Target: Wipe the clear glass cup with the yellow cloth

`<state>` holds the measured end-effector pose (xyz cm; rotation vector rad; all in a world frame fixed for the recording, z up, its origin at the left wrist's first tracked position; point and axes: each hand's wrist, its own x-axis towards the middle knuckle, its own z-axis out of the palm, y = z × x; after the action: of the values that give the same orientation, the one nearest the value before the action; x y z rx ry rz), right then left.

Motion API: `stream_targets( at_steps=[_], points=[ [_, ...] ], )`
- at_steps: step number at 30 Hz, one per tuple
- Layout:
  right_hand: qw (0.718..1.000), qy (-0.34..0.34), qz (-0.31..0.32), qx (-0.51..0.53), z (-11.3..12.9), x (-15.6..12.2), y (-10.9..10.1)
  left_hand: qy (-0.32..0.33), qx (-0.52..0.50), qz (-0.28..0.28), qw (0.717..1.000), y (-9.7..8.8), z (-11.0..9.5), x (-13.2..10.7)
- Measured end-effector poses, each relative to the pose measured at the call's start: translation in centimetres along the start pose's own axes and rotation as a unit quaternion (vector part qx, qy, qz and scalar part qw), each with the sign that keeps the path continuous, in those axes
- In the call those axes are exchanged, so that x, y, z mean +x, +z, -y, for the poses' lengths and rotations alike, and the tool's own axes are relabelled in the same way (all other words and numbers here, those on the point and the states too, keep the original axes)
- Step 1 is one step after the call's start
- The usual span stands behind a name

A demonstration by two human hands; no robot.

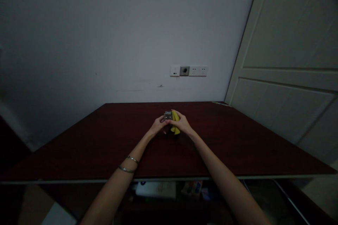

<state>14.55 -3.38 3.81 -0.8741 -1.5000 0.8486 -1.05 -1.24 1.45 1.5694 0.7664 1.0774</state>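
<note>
Over the middle of the dark red table (pixel 100 140), my two hands meet around a small, clear, glass-like container (pixel 168 115). My left hand (pixel 157 126) is closed around its left side. Pressed against the container's right side is a yellow cloth (pixel 175 130), which my right hand (pixel 183 124) grips, with part of it hanging below the fingers. My right thumb reaches across the front of the container toward my left hand. The container's lower part is hidden by my fingers, and its exact kind is too small and dim to make out.
A pale wall (pixel 132 42) with a row of sockets (pixel 194 71) rises behind the table. To the right stands a panelled door (pixel 287 49). Below the front edge, a shelf holds a white box (pixel 156 190) and other items.
</note>
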Motion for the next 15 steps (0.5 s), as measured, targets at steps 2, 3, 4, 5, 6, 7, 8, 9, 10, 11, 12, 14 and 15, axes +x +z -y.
stream_targets(
  at_steps=[2, 3, 4, 5, 6, 7, 8, 9, 10, 11, 12, 14, 15],
  points=[
    [0.999, 0.026, -0.02, 0.038, 0.3, 0.1, -0.1, 0.02, 0.005, -0.009, 1.0, 0.0, -0.2, 0.0],
    [0.997, 0.038, -0.022, 0.057, 0.4, 0.1, -0.1, 0.028, 0.005, -0.015, 0.999, 0.0, -0.2, 0.0],
    [0.996, 0.048, -0.018, 0.074, 0.5, 0.1, -0.1, 0.034, 0.004, -0.023, 0.999, 0.1, -0.3, 0.0],
    [0.995, 0.055, -0.012, 0.085, 0.5, 0.1, 0.0, 0.043, 0.002, -0.032, 0.999, 0.3, -0.3, 0.0],
    [0.994, 0.059, -0.005, 0.09, 0.5, 0.0, 0.0, 0.055, 0.001, -0.038, 0.998, 0.4, -0.4, 0.0],
    [0.994, 0.061, 0.002, 0.089, 0.5, 0.0, 0.1, 0.069, 0.0, -0.044, 0.997, 0.5, -0.4, 0.0],
    [0.994, 0.063, 0.008, 0.086, 0.5, -0.1, 0.2, 0.083, 0.0, -0.048, 0.995, 0.7, -0.5, 0.0],
    [0.995, 0.062, 0.014, 0.079, 0.4, -0.2, 0.2, 0.096, 0.0, -0.05, 0.994, 0.8, -0.6, 0.0],
    [0.995, 0.061, 0.018, 0.072, 0.4, -0.2, 0.3, 0.105, 0.001, -0.051, 0.993, 0.9, -0.7, 0.0],
    [0.996, 0.057, 0.022, 0.065, 0.3, -0.2, 0.3, 0.111, 0.003, -0.051, 0.993, 1.0, -0.8, 0.0],
    [0.997, 0.051, 0.027, 0.058, 0.2, -0.2, 0.3, 0.112, 0.005, -0.052, 0.992, 1.0, -0.8, 0.0],
    [0.997, 0.034, 0.04, 0.051, 0.0, -0.1, 0.2, 0.11, 0.009, -0.057, 0.992, 1.0, -0.9, 0.0],
    [0.997, 0.025, 0.045, 0.052, -0.1, 0.0, 0.2, 0.109, 0.01, -0.062, 0.992, 1.0, -0.9, 0.1]
  ],
)
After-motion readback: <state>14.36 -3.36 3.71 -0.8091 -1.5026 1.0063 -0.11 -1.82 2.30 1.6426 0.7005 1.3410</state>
